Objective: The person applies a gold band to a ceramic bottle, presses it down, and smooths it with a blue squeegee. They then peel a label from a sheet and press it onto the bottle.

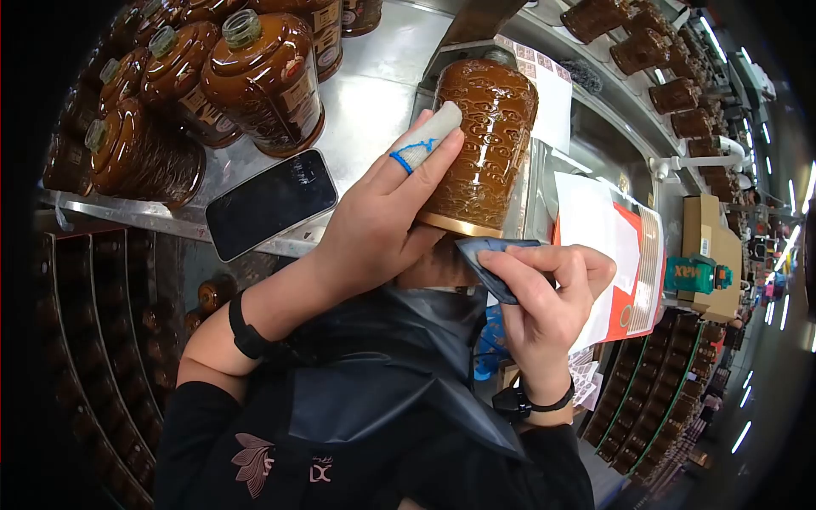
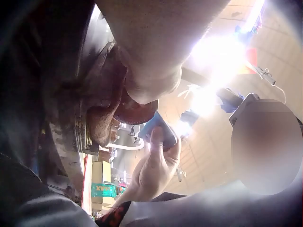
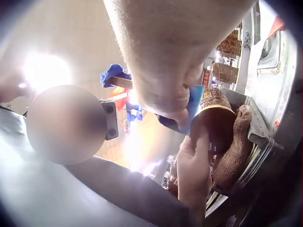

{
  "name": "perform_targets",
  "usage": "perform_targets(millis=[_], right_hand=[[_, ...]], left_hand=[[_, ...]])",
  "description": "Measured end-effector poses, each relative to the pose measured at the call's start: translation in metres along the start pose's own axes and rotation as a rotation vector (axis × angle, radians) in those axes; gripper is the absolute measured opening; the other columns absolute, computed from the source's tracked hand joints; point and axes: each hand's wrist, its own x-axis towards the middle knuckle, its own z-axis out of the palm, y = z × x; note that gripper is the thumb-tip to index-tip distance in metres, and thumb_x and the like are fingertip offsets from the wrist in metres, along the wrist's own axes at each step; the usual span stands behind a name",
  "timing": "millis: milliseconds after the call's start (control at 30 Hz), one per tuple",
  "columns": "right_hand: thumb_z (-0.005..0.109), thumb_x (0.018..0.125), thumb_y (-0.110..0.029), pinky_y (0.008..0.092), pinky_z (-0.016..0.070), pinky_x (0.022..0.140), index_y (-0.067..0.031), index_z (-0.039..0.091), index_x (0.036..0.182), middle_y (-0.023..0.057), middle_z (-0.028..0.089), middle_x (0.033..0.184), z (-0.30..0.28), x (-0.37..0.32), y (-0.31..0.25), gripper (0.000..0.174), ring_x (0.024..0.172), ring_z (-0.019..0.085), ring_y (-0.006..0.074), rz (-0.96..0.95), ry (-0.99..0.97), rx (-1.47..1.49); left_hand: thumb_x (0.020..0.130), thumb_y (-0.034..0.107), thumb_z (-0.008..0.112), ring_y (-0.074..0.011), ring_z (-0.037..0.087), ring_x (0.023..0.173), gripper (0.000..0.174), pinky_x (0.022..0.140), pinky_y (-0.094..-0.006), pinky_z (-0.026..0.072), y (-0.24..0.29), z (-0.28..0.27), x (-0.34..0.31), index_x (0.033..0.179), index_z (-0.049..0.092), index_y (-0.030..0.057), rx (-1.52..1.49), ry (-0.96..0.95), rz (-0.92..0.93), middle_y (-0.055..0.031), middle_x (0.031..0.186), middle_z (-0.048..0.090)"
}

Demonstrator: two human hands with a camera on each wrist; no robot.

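Observation:
A brown embossed bottle (image 1: 486, 140) lies with its neck away from the body and its gold-rimmed base towards it. My left hand (image 1: 374, 204) grips its left side near the base, with a white, blue-edged cover on a finger. In the right wrist view, the left thumb of that hand (image 3: 193, 165) rests against the dark base (image 3: 215, 127). Close to the base's right side, my right hand (image 1: 552, 293) pinches a folded blue-grey sheet (image 1: 501, 265) between thumb and fingers. The same sheet (image 2: 158, 130) shows beside the bottle's base in the left wrist view.
Several brown bottles (image 1: 259, 81) stand at the upper left of the metal table (image 1: 370, 72). A black phone (image 1: 272, 204) lies near its edge. Papers and a red folder (image 1: 626, 272) are at right, beyond them a cardboard box (image 1: 710, 246). A brown cloth pad (image 3: 236, 151) lies beside the bottle.

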Motion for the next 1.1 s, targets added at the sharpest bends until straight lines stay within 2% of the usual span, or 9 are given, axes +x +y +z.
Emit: perform_targets(millis=[100,133,167,267,400,567,767,967,1100], right_hand=[[0.080,0.074,-0.012,0.0330,0.0344,0.088,-0.0214,0.083,0.100,-0.0048,0.069,0.094,0.003,-0.008,0.006,0.028,0.094,0.055,0.0172,0.008,-0.124,0.053],[0.077,0.066,-0.002,0.0369,0.0357,0.091,-0.0188,0.081,0.100,-0.0022,0.068,0.093,0.006,-0.011,0.004,0.038,0.095,0.053,0.0216,0.002,-0.105,0.085],[0.077,0.066,-0.002,0.0369,0.0357,0.091,-0.0188,0.081,0.100,-0.0022,0.068,0.093,0.004,-0.010,0.004,0.038,0.095,0.053,0.0216,0.000,-0.105,0.084],[0.081,0.073,-0.014,0.0325,0.0343,0.088,-0.0224,0.083,0.101,-0.0048,0.069,0.094,-0.004,-0.003,-0.001,0.029,0.092,0.053,0.0179,-0.011,0.008,-0.019],[0.081,0.072,-0.014,0.0318,0.0342,0.088,-0.0216,0.083,0.100,-0.0045,0.069,0.093,-0.002,0.006,-0.001,0.029,0.092,0.053,0.0177,-0.043,0.053,-0.052],[0.080,0.073,-0.014,0.0316,0.0345,0.087,-0.0194,0.082,0.098,-0.0046,0.068,0.093,0.005,0.009,-0.003,0.026,0.094,0.052,0.0182,-0.075,0.041,-0.054],[0.079,0.072,-0.012,0.0317,0.0348,0.086,-0.0186,0.082,0.097,-0.0047,0.067,0.092,-0.003,0.005,-0.001,0.026,0.094,0.053,0.0182,-0.073,-0.086,-0.043],[0.078,0.073,-0.012,0.0316,0.0347,0.086,-0.0184,0.081,0.098,-0.0049,0.068,0.093,-0.003,0.013,-0.005,0.026,0.092,0.054,0.0181,-0.064,0.043,-0.036],[0.078,0.073,-0.012,0.0318,0.0342,0.086,-0.0182,0.081,0.098,-0.0050,0.067,0.092,0.002,0.010,-0.005,0.026,0.095,0.053,0.0175,-0.081,0.011,-0.062]], left_hand=[[0.075,0.005,0.078,-0.0461,0.045,0.143,0.086,0.114,-0.0470,0.0438,0.001,0.000,0.000,0.154,0.045,0.0029,-0.023,-0.012,-0.004,-0.0282,0.153,0.046],[0.074,0.005,0.078,-0.0459,0.044,0.143,0.086,0.114,-0.0472,0.0436,-0.001,0.000,0.000,0.154,0.046,0.0035,-0.026,-0.009,0.000,-0.0272,0.153,0.047],[0.074,0.006,0.079,-0.0456,0.044,0.144,0.085,0.114,-0.0473,0.0435,-0.002,0.000,0.000,0.153,0.048,0.0042,-0.029,-0.005,0.002,-0.0262,0.152,0.048],[0.072,0.008,0.080,-0.0435,0.043,0.145,0.084,0.115,-0.0485,0.0433,0.004,-0.002,0.006,0.151,0.052,0.0064,0.080,0.015,0.055,-0.0227,0.150,0.052],[0.069,0.003,0.079,-0.0443,0.043,0.146,0.083,0.116,-0.0491,0.0408,0.011,-0.006,0.012,0.148,0.057,0.0090,0.175,0.001,0.106,-0.0216,0.151,0.052],[0.069,-0.004,0.075,-0.0417,0.044,0.146,0.074,0.112,-0.0489,0.0451,0.008,0.003,0.023,0.141,0.064,0.0106,0.032,-0.036,0.160,-0.0177,0.138,0.063],[0.070,0.003,0.081,-0.0400,0.049,0.143,0.069,0.107,-0.0467,0.0503,0.012,0.000,0.024,0.137,0.067,0.0117,0.053,-0.049,0.125,-0.0165,0.134,0.067],[0.072,0.005,0.081,-0.0394,0.050,0.142,0.068,0.106,-0.0455,0.0517,0.014,-0.001,0.023,0.137,0.067,0.0120,0.065,-0.045,0.115,-0.0169,0.135,0.066],[0.072,0.005,0.081,-0.0396,0.050,0.142,0.067,0.106,-0.0454,0.0517,0.011,-0.001,0.022,0.138,0.067,0.0122,0.065,-0.041,0.110,-0.0169,0.135,0.066]])
